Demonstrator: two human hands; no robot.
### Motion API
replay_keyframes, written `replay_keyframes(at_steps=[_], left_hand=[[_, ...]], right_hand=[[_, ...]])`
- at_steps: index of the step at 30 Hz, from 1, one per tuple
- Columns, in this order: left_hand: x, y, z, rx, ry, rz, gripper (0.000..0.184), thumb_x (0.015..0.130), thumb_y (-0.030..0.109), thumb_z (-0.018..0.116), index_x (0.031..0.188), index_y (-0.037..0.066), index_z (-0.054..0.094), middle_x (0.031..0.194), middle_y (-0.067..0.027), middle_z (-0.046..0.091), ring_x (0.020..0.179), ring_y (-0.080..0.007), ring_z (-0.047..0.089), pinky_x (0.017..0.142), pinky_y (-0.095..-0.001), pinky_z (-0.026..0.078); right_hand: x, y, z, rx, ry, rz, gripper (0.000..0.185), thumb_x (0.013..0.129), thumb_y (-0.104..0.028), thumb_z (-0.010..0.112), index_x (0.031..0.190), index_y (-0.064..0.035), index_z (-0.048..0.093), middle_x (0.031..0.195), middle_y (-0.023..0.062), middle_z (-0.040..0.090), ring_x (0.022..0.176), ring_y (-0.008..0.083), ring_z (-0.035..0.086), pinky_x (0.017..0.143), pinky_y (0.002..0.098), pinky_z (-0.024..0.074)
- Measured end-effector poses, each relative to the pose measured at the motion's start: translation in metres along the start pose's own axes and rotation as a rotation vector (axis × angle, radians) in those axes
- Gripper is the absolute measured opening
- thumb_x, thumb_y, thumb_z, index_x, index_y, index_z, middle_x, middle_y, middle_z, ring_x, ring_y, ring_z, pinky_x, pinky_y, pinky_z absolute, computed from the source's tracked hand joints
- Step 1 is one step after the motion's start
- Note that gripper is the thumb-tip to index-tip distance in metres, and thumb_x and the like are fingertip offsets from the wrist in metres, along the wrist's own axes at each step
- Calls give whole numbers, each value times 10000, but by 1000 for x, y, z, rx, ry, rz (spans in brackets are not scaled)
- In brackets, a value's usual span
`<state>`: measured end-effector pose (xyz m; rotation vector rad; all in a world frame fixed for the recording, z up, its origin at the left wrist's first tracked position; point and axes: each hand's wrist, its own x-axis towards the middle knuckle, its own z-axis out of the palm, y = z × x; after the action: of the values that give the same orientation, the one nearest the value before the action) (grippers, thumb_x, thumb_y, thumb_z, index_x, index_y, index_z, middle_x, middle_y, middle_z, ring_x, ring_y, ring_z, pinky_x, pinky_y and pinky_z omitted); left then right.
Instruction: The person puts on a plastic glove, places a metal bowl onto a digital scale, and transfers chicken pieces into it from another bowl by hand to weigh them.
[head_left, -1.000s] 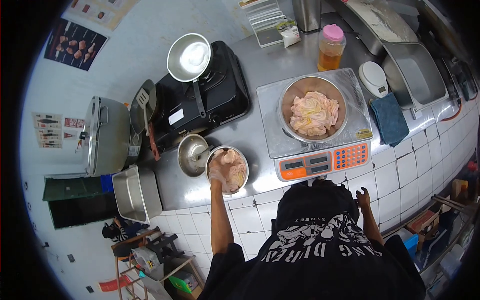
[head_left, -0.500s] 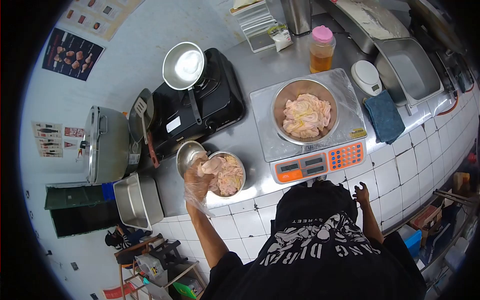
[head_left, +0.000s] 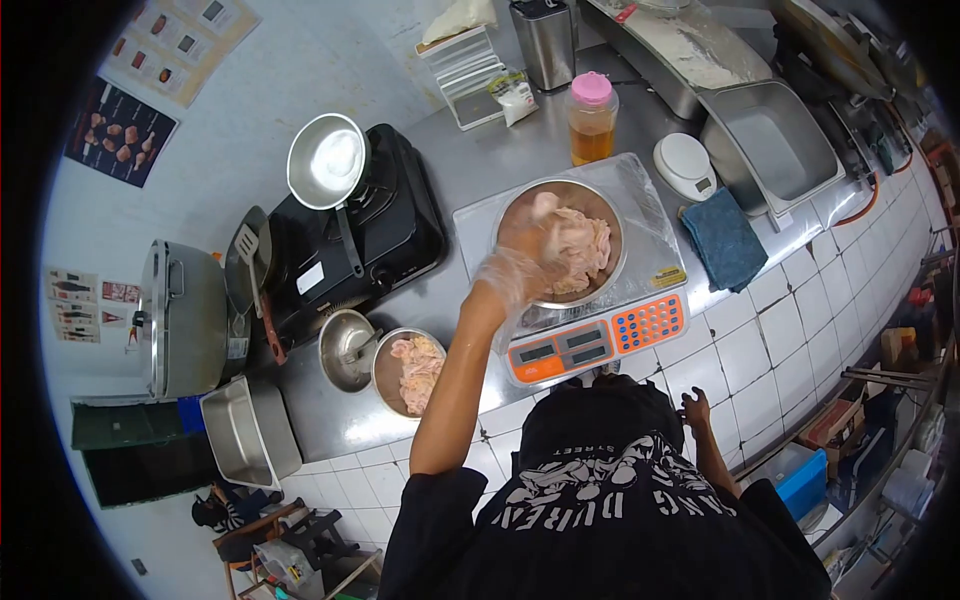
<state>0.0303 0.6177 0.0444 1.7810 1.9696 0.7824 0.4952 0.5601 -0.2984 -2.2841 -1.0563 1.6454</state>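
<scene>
The shirt was all black cloth, with short, loose sleeves. A busy white graphic spread across it, with large white capitals along the graphic's near edge and small white lettering on its far side. A thin, clear, wrinkled plastic glove covered the left hand; the right hand was bare.

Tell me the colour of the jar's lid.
Jar's lid: pink, best seen in the head view.
</scene>
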Motion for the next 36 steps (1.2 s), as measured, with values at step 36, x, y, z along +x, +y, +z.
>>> replay_keyframes(at_steps=[36], left_hand=[[-249,-213,52,126,179,-842,357,808,158,587,1134,17,545,1074,-170,606,981,-331,586,841,-395,494]], right_hand=[[30,6,14,-76,-58,-53,525,860,-188,588,1342,-148,384,874,111,583,622,187,581,477,318,454]])
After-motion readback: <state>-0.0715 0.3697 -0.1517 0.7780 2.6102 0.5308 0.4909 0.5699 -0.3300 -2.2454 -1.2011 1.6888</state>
